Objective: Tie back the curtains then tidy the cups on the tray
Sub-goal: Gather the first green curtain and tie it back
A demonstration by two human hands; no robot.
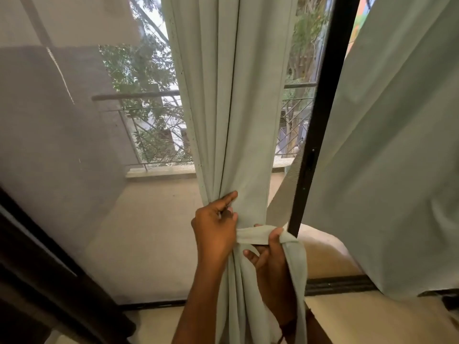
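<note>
Curtain (238,108): pale green cloth, gathered into a narrow bunch at centre frame, hanging in soft vertical folds in front of the screen door (74,170). Judged light, limp, non-fragile; it will crease and slump wherever it is not held. Weave looks matte, so probably little slip.

Tie (250,236): flat band of the same cloth, wrapped across the bunch at its pinch point; a loose tail (296,269) hangs down on the right.

Left hand (214,229): grip closed on the left edge of the bunch, forefinger pressed on the folds above the band. Right hand (269,254): thumb and fingers pinching the band where it turns into the tail.

Best hold, in my judgement: on the band close to the bunch, so tension keeps the folds from spreading.

Second curtain (387,157) hangs loose at right, untied. Black door frame (320,120) stands between the two. Balcony railing (154,135) and trees show outside. Floor (347,319) pale. No tray or cups in view.
</note>
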